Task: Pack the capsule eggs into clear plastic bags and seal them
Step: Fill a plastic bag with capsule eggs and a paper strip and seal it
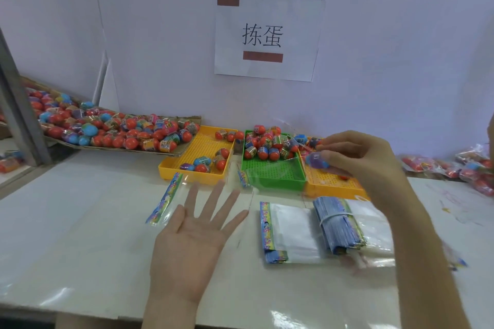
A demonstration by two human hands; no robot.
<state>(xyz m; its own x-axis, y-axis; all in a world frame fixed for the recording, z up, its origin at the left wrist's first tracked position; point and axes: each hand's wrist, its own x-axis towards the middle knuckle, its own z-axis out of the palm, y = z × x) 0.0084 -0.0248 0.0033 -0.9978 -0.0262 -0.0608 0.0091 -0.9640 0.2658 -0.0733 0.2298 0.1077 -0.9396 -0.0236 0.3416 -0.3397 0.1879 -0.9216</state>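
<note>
Capsule egg (318,161) pinched in right hand (366,160), above trays (275,179).

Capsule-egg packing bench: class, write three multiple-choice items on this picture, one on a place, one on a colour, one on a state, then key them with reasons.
1. Where does the green tray sit?
A. between two yellow trays
B. on the cardboard tray
C. on the bag stacks

2. What colours is the egg that the right hand holds?
A. all red
B. blue and purple
C. green

3. How is the left hand?
A. gripping a bag
B. clenched
C. open, fingers spread

Key: 1 A, a yellow tray on its left and another yellow tray on its right; 2 B, both colours show between the fingertips; 3 C, its palm faces up and holds nothing.
</note>
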